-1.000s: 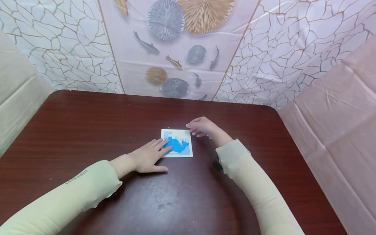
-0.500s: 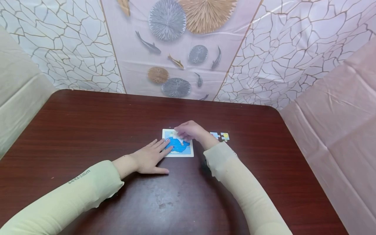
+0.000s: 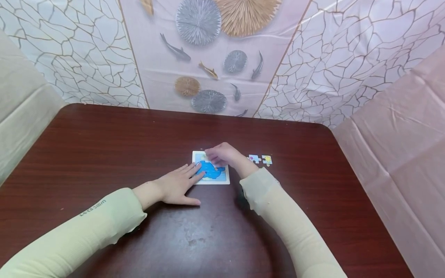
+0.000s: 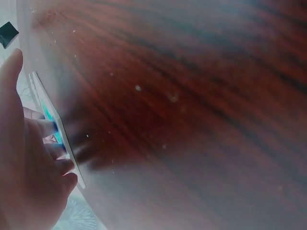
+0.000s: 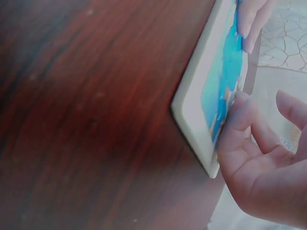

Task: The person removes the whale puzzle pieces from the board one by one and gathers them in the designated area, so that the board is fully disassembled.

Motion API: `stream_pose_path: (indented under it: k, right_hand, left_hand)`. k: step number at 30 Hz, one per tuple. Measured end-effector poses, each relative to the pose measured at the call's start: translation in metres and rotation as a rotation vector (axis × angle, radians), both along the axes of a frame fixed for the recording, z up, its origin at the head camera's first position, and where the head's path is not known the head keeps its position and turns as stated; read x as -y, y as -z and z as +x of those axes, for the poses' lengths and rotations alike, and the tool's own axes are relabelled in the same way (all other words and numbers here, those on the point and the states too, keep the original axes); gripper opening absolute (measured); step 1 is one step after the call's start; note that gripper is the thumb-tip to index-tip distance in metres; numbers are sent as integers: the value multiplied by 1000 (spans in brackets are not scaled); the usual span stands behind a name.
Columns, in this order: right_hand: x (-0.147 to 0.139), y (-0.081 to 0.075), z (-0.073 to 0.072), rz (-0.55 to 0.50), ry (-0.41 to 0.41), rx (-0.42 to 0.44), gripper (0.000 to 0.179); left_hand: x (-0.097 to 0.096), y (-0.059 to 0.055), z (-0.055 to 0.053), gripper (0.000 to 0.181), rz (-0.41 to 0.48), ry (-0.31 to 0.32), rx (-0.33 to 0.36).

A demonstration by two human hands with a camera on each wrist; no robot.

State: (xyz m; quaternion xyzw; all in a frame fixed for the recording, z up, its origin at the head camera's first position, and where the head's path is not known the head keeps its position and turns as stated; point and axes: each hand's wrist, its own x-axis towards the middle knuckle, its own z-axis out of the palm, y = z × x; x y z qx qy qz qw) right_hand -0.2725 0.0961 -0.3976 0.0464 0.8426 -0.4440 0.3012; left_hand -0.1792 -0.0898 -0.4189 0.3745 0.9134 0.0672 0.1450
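A whale jigsaw puzzle in a white frame [image 3: 222,182] lies on the brown table. My left hand [image 3: 177,185] lies flat at its left side, fingers spread, fingertips over the blue whale. My right hand [image 3: 226,154] is above the upper right of the puzzle, covering part of it. In the right wrist view, bent fingers [image 5: 237,115] of that hand touch the picture surface, while another digit stands apart in the air. No piece shows between them. Two loose jigsaw pieces, one pale blue [image 3: 254,158] and one with a yellow sun [image 3: 267,159], lie right of the puzzle.
The dark wood table [image 3: 114,143] extends around the puzzle. Patterned cloth [image 3: 208,77] hangs behind its far edge, and plain cloth [image 3: 393,127] hangs at the sides. A small dark object [image 4: 8,34] shows at the left wrist view's edge.
My right hand has moved left from beside the frame to over the puzzle, uncovering the loose pieces. It barely moves in the last half second. My left hand stays in place.
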Motion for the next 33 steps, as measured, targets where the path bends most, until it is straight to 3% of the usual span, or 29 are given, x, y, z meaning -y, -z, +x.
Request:
stream_pose_path:
  k: [21,33]
  right_hand:
    - [2,-3,-2,-194,105,168,38]
    - [7,-1,-2,-230,173,150,35]
  left_hand:
    - [1,-4,-1,90,-9,5,19]
    - [2,-2,-2,90,-2,13,8]
